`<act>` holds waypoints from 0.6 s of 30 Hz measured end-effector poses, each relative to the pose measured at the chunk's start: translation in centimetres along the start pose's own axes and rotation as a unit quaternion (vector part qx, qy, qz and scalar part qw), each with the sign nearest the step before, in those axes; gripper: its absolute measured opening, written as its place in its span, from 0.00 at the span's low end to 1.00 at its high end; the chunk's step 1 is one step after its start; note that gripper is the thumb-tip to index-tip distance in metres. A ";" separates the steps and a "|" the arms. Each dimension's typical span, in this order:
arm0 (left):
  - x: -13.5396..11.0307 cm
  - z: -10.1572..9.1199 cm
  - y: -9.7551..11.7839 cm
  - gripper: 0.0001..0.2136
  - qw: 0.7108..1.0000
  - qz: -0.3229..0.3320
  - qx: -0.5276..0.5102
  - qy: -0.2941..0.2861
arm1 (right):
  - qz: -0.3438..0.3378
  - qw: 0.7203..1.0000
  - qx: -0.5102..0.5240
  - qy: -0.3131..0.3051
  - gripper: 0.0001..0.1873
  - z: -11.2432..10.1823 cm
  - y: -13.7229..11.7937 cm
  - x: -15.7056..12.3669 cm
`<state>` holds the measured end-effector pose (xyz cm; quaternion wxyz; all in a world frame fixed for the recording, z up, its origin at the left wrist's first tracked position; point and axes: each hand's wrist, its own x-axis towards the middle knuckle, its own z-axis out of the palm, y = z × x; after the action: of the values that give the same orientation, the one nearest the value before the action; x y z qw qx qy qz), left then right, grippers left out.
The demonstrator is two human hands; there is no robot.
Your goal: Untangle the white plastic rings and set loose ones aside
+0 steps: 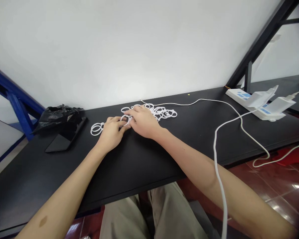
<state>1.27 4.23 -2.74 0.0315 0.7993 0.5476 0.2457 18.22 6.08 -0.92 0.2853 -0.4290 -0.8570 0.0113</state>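
A white ring (pixel 125 119) stands between my two hands at the middle of the black table. My left hand (pixel 111 132) pinches it from the left, its thumb and fingers closed at the ring's lower edge. From the right, my right hand (pixel 145 121) bends over the same ring, thumb and fingertips against its side. Under and behind my right hand lies a pile of white rings (pixel 164 113), partly hidden by the hand. A few more white rings (pixel 96 128) lie just left of my left hand.
A black tablet-like slab (pixel 64 137) and a crumpled black plastic bag (pixel 56 116) lie at the left. A white power strip (pixel 261 111) with plugged-in adapters sits at the right. A white cable (pixel 215 146) runs across the table and over my right forearm. The white wall (pixel 129 49) rises behind.
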 end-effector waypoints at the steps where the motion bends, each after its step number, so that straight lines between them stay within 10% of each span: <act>1: 0.0 0.0 -0.1 0.13 1.000 0.007 0.001 0.004 | -0.019 1.000 0.019 -0.012 0.19 0.1 -0.1 -0.1; 9: 0.1 -1.0 0.1 0.11 0.989 -0.048 -0.104 0.088 | -0.014 0.999 0.039 0.018 0.14 0.5 0.5 0.2; 14: 0.3 -0.8 0.5 0.25 0.898 -0.093 -0.416 0.106 | 0.009 0.992 0.109 0.055 0.12 0.5 0.3 0.5; 18: 0.2 -0.9 1.1 0.27 0.884 -0.097 -0.451 0.077 | -0.031 0.980 0.187 0.050 0.11 0.7 -0.2 0.2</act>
<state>1.88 3.79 -1.58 0.3696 0.6203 0.4530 0.5229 17.58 6.30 -1.37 0.4036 -0.3409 -0.8372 0.1412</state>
